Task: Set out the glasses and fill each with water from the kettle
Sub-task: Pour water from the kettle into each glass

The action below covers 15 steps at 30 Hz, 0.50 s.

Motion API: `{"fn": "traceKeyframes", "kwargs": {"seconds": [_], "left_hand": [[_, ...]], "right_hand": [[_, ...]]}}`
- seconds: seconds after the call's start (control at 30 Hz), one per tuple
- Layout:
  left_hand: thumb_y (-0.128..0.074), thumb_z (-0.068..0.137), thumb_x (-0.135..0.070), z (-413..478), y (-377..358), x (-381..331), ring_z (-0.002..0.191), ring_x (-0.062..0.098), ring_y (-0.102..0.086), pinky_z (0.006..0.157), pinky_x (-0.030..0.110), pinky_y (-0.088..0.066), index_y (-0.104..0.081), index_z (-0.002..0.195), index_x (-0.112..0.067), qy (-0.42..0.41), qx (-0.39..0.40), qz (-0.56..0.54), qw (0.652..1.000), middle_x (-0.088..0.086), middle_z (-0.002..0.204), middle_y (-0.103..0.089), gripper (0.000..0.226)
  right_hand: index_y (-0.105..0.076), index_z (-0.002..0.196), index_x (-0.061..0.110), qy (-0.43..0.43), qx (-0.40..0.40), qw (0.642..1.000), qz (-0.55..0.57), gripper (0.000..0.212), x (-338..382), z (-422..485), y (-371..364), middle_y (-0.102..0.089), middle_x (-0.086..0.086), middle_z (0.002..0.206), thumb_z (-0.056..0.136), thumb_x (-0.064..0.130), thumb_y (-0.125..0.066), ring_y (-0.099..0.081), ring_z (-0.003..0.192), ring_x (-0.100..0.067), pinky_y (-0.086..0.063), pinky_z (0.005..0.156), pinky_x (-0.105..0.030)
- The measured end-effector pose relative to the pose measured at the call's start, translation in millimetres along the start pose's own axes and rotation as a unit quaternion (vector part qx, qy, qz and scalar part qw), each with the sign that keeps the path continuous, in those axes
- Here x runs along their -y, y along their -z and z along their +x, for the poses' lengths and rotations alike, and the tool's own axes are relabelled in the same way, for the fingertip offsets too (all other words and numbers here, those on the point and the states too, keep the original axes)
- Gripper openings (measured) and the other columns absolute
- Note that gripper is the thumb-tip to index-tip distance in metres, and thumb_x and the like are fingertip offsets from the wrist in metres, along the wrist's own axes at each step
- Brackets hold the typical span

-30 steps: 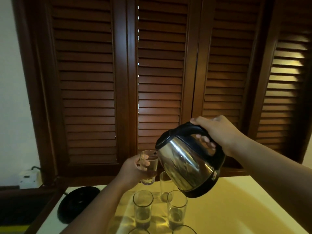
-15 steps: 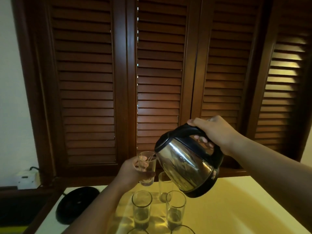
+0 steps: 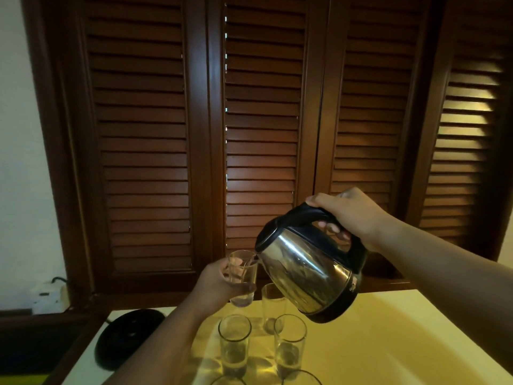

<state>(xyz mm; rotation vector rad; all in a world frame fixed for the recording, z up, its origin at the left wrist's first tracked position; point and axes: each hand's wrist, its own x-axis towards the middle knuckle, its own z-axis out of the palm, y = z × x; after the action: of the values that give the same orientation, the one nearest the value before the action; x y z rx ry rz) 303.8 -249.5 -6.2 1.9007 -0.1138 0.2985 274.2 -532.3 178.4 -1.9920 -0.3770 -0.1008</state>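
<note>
The water level in the small clear tumbler [image 3: 243, 276] gripped by the left hand [image 3: 219, 282] cannot be made out. Below that hand, a clear glass rim [image 3: 227, 380] and a second glass rim [image 3: 302, 377] are cut off by the bottom edge. The tilted steel kettle with black handle [image 3: 308, 273], held by the right hand [image 3: 352, 215], hides the top of a tall clear glass [image 3: 270, 315]. Far left of the left hand, a blurred white box [image 3: 50, 297] is perhaps a socket.

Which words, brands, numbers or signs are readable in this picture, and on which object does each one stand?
Kettle: one small mark low on the steel side, just above the black bottom rim, too blurred to read.
Glasses, black disc, shutters, wall plug: no text shows on them.
</note>
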Motion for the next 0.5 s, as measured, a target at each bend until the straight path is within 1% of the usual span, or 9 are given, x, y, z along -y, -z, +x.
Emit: {"fn": "traceKeyframes", "kwargs": {"seconds": [0.1, 0.17, 0.23, 0.27, 0.37, 0.5], "left_hand": [[-0.098, 0.061, -0.017, -1.8, -0.4, 2.3, 0.092, 0.012, -0.077, 0.085, 0.036, -0.061, -0.072, 0.114, -0.022, 0.007, -0.001, -0.009, 1.000, -0.003, 0.099, -0.080, 0.059], [-0.097, 0.063, -0.021, -4.2, -0.8, 2.8, 0.094, 0.010, -0.076, 0.086, 0.035, -0.061, -0.071, 0.116, -0.025, 0.010, 0.002, -0.007, 1.000, -0.004, 0.102, -0.080, 0.059], [-0.097, 0.063, -0.026, -6.1, -0.9, 3.7, 0.095, 0.008, -0.075, 0.084, 0.033, -0.060, -0.070, 0.117, -0.028, 0.011, 0.010, -0.003, 1.000, -0.006, 0.104, -0.079, 0.059], [-0.097, 0.063, -0.028, -6.6, -0.8, 4.4, 0.096, 0.008, -0.075, 0.083, 0.032, -0.059, -0.070, 0.117, -0.029, 0.014, 0.011, -0.002, 1.000, -0.007, 0.105, -0.079, 0.060], [-0.097, 0.062, -0.028, -6.5, -0.1, 6.0, 0.096, 0.008, -0.075, 0.079, 0.028, -0.059, -0.070, 0.119, -0.027, 0.021, 0.007, 0.002, 1.000, -0.005, 0.106, -0.078, 0.063], [-0.097, 0.063, -0.025, -6.9, -0.6, 4.6, 0.096, 0.008, -0.075, 0.074, 0.022, -0.057, -0.069, 0.119, -0.027, 0.023, 0.001, -0.003, 1.000, -0.003, 0.107, -0.078, 0.063]], "right_hand": [[-0.073, 0.088, -0.009, -0.002, -0.001, 1.000, -0.001, 0.061, -1.8, 1.9, 1.3, -0.056, -0.012, 0.063, 0.090, 0.051, -0.069, -0.043, 0.044, -0.019, -0.035, 0.042, -0.025], [-0.074, 0.087, -0.007, -0.008, 0.002, 1.000, 0.002, 0.058, -2.1, 2.0, 1.7, -0.055, -0.011, 0.062, 0.090, 0.051, -0.069, -0.043, 0.044, -0.019, -0.035, 0.043, -0.026], [-0.075, 0.084, -0.001, -0.009, 0.009, 1.000, 0.000, 0.053, -2.6, 1.6, 1.4, -0.055, -0.009, 0.059, 0.092, 0.051, -0.068, -0.042, 0.043, -0.018, -0.035, 0.044, -0.026], [-0.075, 0.084, -0.001, -0.007, 0.012, 1.000, -0.001, 0.053, -2.6, 1.5, 1.0, -0.055, -0.009, 0.059, 0.092, 0.051, -0.068, -0.042, 0.043, -0.018, -0.035, 0.044, -0.026], [-0.073, 0.087, -0.010, -0.003, 0.007, 1.000, -0.003, 0.060, -3.0, 2.6, -0.8, -0.056, -0.012, 0.062, 0.092, 0.050, -0.069, -0.043, 0.043, -0.018, -0.035, 0.041, -0.024], [-0.075, 0.077, 0.004, 0.006, 0.002, 1.000, -0.007, 0.050, -0.8, 1.6, -2.4, -0.056, -0.008, 0.057, 0.093, 0.050, -0.068, -0.044, 0.041, -0.016, -0.035, 0.041, -0.023]]}}
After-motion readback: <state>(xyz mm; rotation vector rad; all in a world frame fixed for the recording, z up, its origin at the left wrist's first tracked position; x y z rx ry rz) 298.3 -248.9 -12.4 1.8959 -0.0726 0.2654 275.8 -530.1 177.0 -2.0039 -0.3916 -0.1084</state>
